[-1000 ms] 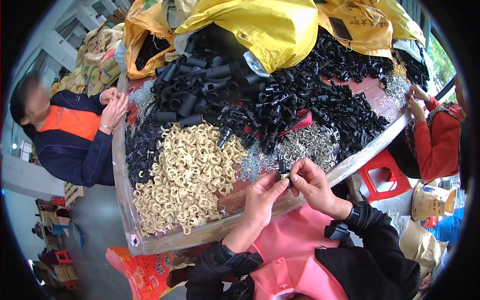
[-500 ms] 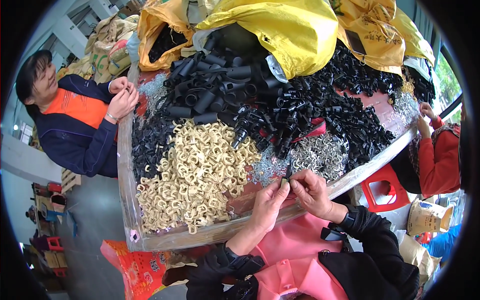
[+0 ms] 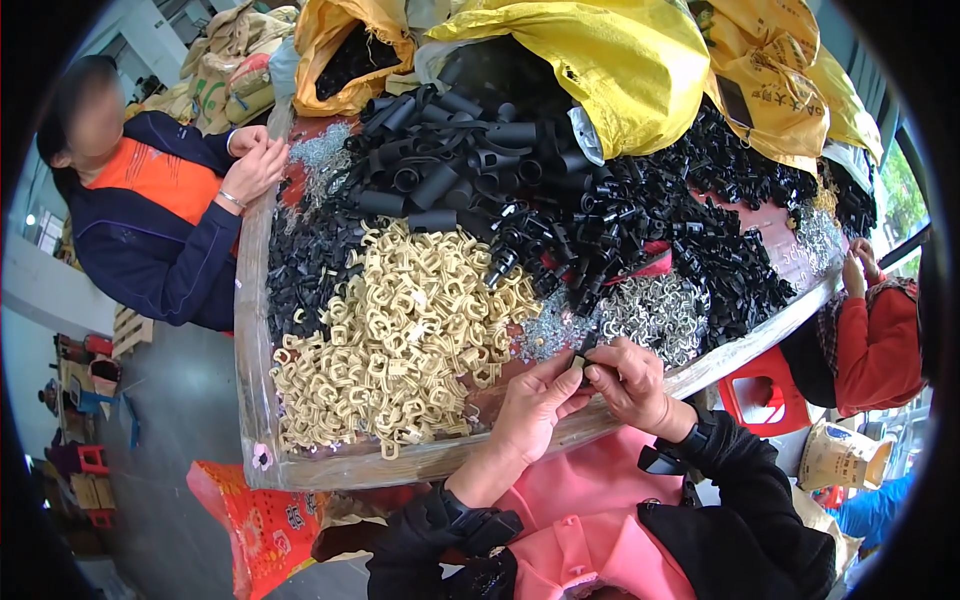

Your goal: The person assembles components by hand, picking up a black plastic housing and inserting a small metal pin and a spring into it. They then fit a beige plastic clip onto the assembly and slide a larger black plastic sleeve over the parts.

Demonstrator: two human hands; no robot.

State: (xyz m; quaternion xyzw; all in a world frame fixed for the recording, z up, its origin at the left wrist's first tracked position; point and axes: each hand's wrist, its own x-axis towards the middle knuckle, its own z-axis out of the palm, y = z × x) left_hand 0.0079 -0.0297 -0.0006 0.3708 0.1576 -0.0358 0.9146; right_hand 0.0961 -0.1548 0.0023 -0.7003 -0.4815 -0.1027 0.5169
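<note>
Close together over the table's near edge, my left hand (image 3: pixel 535 408) and my right hand (image 3: pixel 635 388) pinch a small black plastic piece (image 3: pixel 584 356) between thumbs and fingers. Fingers cover most of it, so its full shape is hidden. Just beyond lie a heap of silver curved metal pieces (image 3: pixel 655 315) and a scatter of tiny silver hardware (image 3: pixel 545 332). Left of my hands spreads a big pile of cream C-shaped clips (image 3: pixel 400 340). Black plastic fittings (image 3: pixel 565 240) are heaped farther back.
A wooden rim (image 3: pixel 360 472) borders the red table. Black tubes (image 3: pixel 440 185) lie behind the clips, below a yellow sack (image 3: pixel 620 60). One co-worker (image 3: pixel 160 220) stands at the left; another in red (image 3: pixel 880 350) is at the right, beside a red stool (image 3: pixel 765 390).
The view has shifted slightly, moving the table's contents in the picture. Both my hands still hold the black piece, with the right fingers a little more curled around it.
</note>
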